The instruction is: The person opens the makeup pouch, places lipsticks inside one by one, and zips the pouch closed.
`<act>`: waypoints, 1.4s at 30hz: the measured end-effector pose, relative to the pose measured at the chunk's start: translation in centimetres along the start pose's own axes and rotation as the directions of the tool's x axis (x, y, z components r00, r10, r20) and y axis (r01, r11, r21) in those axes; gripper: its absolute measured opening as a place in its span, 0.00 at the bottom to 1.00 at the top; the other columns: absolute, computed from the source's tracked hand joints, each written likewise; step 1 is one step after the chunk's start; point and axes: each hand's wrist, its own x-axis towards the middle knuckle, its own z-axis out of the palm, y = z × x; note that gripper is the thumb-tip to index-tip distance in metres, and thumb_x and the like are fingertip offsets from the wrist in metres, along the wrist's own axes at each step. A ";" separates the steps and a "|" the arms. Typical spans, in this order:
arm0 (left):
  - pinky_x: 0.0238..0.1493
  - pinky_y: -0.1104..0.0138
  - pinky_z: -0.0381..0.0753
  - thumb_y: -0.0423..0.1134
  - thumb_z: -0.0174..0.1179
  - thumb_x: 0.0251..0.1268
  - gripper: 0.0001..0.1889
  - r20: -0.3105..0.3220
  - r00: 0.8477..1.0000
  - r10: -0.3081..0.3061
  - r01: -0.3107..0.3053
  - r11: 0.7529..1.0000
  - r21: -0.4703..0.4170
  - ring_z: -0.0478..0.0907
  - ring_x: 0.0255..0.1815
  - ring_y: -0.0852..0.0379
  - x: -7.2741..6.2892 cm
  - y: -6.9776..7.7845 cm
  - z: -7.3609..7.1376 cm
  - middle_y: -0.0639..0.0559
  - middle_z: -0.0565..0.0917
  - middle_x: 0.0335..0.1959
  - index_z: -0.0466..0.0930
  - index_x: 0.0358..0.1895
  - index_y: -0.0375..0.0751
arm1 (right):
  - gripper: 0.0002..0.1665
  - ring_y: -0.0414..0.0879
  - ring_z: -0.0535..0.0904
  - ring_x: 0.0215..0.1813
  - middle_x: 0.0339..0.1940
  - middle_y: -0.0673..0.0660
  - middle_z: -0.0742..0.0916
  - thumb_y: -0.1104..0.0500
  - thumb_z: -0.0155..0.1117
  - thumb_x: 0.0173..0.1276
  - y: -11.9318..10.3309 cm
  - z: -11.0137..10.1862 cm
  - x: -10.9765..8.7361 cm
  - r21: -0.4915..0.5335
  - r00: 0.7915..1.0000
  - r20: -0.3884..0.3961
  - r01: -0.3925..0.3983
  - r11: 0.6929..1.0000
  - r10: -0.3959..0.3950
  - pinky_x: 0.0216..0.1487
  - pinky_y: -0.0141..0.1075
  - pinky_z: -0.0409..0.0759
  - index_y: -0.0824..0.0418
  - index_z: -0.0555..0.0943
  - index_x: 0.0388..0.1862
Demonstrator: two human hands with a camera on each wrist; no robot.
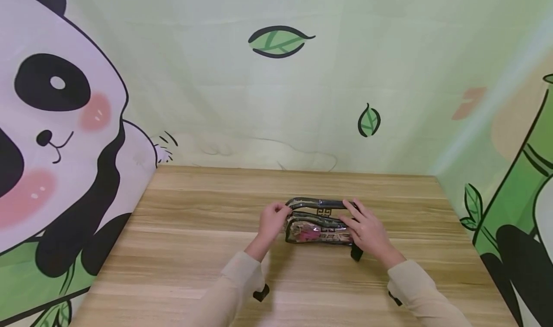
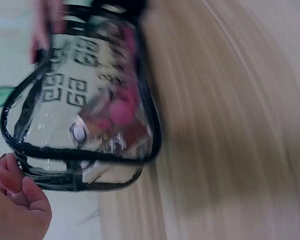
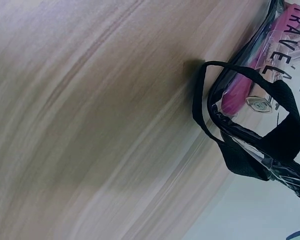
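Observation:
A clear toiletry bag [image 1: 319,233] with black trim stands on the wooden table, its printed side toward me. My left hand [image 1: 274,219] pinches its upper left corner, at the black edging; in the left wrist view those fingers [image 2: 32,195] are close together there. My right hand [image 1: 369,228] holds the upper right end, thumb on the near side and fingers over the top edge. A black strap loop [image 3: 290,115] hangs off that end. Through the clear plastic show a pink item [image 3: 235,97] and small cosmetic tubes. Lettering and a square pattern mark the plastic.
The wooden table [image 1: 181,250] runs back to a pale green cloth backdrop [image 1: 207,77] printed with pandas, leaves and bamboo. Black straps [image 1: 261,293] show under both sleeves at the wrists.

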 end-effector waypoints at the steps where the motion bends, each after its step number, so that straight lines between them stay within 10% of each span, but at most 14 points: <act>1: 0.20 0.72 0.67 0.35 0.54 0.46 0.05 0.003 0.999 -0.054 0.054 0.994 -0.094 0.66 0.20 0.61 0.1 0.0 0.0 0.52 0.77 0.24 0.77 0.25 0.36 | 0.36 0.60 0.69 0.57 0.56 0.61 0.76 0.46 0.23 0.71 0.0 0.0 0.0 0.001 1.000 0.003 -0.003 1.000 0.003 0.45 0.51 0.75 0.57 0.82 0.41; 8: 0.24 0.72 0.68 0.32 0.56 0.46 0.05 0.063 0.978 -0.198 0.207 0.903 -0.377 0.63 0.18 0.62 0.5 -0.2 0.1 0.56 0.69 0.18 0.72 0.18 0.41 | 0.15 0.60 0.68 0.59 0.59 0.61 0.74 0.57 0.54 0.60 0.0 -0.2 -0.2 0.017 0.999 0.038 -0.029 0.999 0.028 0.47 0.54 0.74 0.57 0.81 0.44; 18: 0.21 0.72 0.65 0.37 0.56 0.48 0.05 0.021 0.993 -0.116 0.118 0.985 -0.122 0.64 0.22 0.60 0.2 -1.1 -1.0 0.55 0.70 0.21 0.73 0.23 0.38 | 0.22 0.62 0.63 0.61 0.59 0.63 0.73 0.55 0.60 0.48 -1.0 -0.8 0.6 0.151 0.989 0.063 -0.145 0.978 0.137 0.51 0.60 0.67 0.59 0.81 0.44; 30: 0.28 0.72 0.70 0.37 0.54 0.53 0.09 0.049 0.998 -0.047 0.051 0.995 -0.090 0.69 0.28 0.61 -0.1 -3.2 -1.8 0.49 0.78 0.27 0.77 0.31 0.33 | 0.22 0.57 0.64 0.61 0.57 0.61 0.75 0.49 0.60 0.54 -2.5 -1.1 2.5 0.210 0.977 0.071 -0.211 0.955 0.200 0.58 0.59 0.60 0.58 0.79 0.46; 36: 0.40 0.67 0.75 0.27 0.51 0.52 0.12 0.129 0.991 0.039 -0.022 0.992 -0.124 0.74 0.37 0.52 -0.6 -3.8 -2.3 0.34 0.78 0.39 0.73 0.40 0.24 | 0.21 0.57 0.67 0.59 0.54 0.62 0.77 0.51 0.61 0.53 -3.3 -1.1 3.5 0.235 0.984 0.023 -0.176 0.956 0.176 0.56 0.59 0.62 0.59 0.79 0.45; 42: 0.59 0.49 0.63 0.27 0.57 0.45 0.37 0.291 0.956 0.046 -0.013 0.993 -0.114 0.63 0.58 0.38 -0.1 -6.0 -1.9 0.34 0.67 0.58 0.54 0.63 0.32 | 0.19 0.58 0.68 0.58 0.54 0.62 0.77 0.54 0.63 0.51 -3.7 -0.7 3.9 0.260 0.987 -0.003 -0.152 0.954 0.158 0.55 0.59 0.62 0.59 0.80 0.43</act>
